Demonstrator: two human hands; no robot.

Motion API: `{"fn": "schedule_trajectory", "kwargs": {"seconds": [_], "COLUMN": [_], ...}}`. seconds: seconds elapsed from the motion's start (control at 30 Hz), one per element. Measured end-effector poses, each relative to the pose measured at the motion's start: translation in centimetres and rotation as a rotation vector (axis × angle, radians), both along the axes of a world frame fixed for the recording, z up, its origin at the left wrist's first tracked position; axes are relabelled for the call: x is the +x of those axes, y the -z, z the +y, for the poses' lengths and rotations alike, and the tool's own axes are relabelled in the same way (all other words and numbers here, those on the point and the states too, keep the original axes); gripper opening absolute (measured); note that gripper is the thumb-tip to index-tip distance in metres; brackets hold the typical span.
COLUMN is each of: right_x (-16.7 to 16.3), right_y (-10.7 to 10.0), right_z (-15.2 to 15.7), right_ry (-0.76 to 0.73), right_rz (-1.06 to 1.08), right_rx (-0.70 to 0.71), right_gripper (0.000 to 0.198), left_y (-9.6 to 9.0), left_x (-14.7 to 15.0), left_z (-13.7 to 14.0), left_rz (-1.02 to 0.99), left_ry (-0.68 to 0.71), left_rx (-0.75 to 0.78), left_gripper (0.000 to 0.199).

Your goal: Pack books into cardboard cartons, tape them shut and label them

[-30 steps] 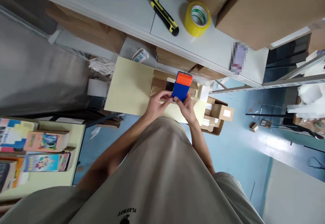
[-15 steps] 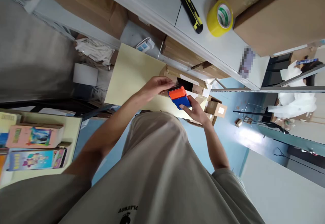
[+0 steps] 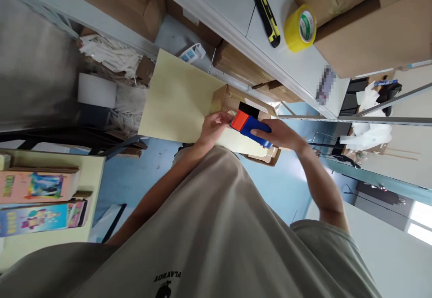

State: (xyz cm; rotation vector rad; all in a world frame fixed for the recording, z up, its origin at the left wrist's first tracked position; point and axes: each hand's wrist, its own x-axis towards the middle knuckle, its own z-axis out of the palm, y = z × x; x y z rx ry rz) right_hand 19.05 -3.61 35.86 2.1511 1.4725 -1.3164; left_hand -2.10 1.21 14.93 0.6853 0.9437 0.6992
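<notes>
My right hand grips a small blue and orange box from the right, holding it tilted over an open brown cardboard box. My left hand touches the orange end of the small box with its fingertips, beside the cardboard box's near wall. Both hands are above a pale yellow board under the cardboard box.
A white table carries a yellow and black utility knife, a yellow tape roll and large cardboard boxes. Brown cartons sit under the table. Colourful books lie on a shelf at left. Blue floor lies below.
The blue and orange box has turned from upright to tilted sideways and moved right. My right hand shifted to grip it from the right; my left hand now touches only its orange end.
</notes>
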Motion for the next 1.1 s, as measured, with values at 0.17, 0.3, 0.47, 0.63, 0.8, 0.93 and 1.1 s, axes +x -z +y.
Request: {"fn": "schedule_trajectory", "kwargs": {"seconds": [0.17,0.3,0.47,0.63,0.8,0.93,1.1], "right_x": [2.3,1.7,-0.4,-1.8,-1.5,-0.6,-0.1], "right_y": [-5.2,-6.1,-4.4,-2.7,-2.2,-2.0,-1.8], "right_z": [3.3,6.0,8.3,9.3,9.6,9.5,9.2], "right_ry": [-0.017,-0.014,-0.091,-0.141,-0.19,-0.193,-0.227], "right_rz": [-0.099,-0.154,-0.212,-0.239,-0.274,-0.27,-0.268], "right_rx": [-0.08,-0.084,-0.006,-0.002,0.017,0.033,0.033], "right_gripper": [0.082,0.079,0.069,0.065,0.066,0.07,0.071], "left_y": [4.2,7.0,8.8,10.5,11.0,11.4,11.1], "left_x": [-1.4,0.1,2.2,2.8,4.5,5.0,3.2], "left_z": [3.8,4.7,3.8,3.9,3.5,2.9,3.6], "left_rz": [0.101,0.092,0.096,0.099,0.138,0.285,0.272], "left_ry": [-0.184,-0.159,-0.141,-0.129,-0.128,-0.134,-0.016], "left_rx": [-0.055,-0.181,-0.293,-0.366,-0.309,-0.275,0.018], "left_gripper": [0.034,0.032,0.031,0.024,0.018,0.027,0.074]}}
